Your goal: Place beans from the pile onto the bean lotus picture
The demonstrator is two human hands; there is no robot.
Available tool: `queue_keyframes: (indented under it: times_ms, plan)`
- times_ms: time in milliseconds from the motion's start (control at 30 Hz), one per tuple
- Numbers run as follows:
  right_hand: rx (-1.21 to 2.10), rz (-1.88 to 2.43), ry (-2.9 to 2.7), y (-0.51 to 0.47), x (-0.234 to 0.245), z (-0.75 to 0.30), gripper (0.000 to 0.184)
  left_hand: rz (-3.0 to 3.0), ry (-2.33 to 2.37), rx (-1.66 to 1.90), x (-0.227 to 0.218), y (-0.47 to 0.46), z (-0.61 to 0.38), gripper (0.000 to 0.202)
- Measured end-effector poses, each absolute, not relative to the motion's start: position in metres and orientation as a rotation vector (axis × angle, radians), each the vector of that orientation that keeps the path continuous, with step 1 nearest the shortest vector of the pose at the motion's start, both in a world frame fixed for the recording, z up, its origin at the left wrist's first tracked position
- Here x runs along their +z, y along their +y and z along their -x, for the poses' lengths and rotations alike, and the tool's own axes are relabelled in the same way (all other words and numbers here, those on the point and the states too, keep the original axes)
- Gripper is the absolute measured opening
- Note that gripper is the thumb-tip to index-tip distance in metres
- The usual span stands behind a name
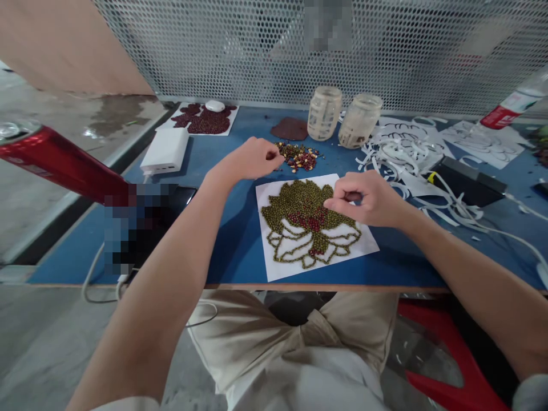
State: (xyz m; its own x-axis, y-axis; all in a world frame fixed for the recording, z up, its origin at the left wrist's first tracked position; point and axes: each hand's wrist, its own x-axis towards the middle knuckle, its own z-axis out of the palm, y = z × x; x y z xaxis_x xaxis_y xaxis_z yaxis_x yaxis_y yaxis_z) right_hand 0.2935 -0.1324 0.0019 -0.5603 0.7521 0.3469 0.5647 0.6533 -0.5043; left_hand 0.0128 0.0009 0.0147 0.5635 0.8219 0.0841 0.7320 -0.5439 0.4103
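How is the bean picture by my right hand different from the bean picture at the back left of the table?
The near picture is mostly green with some dark red beans; the far picture looks dark red all over. The near picture has petals left bare white inside green outlines, while the far picture's shapes look mostly filled. The far picture has a small white object on it; the near one doesn't. Both are on white paper.

You can read no text: the pale marks (36, 169) on the tall red metal can (71, 165) and the red-and-white label (507, 109) on the clear plastic bottle (538, 83) are too blurred.
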Motion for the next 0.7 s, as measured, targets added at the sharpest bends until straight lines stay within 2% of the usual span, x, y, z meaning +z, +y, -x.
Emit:
queue_keyframes:
  times_ms: [100, 267, 500, 700]
  plan:
    - [0.299, 1.002, -2.380, -0.125, 0.001, -0.299, 0.046, -2.621, 1.380, 0.406, 0.011, 0.010, -0.007, 0.025]
    - [0.319, 0.968, -2.464, -0.119, -0.004, -0.303, 0.047, -2.608, 1.515, 0.355, 0.009, 0.016, 0.001, 0.029]
    - [0.356, 0.921, -2.502, -0.117, -0.006, -0.308, 0.046, -2.577, 1.391, 0.289, 0.008, 0.018, 0.007, 0.028]
    - [0.354, 0.905, -2.510, -0.116, -0.007, -0.308, 0.048, -2.590, 1.283, 0.098, 0.008, 0.023, 0.008, 0.022]
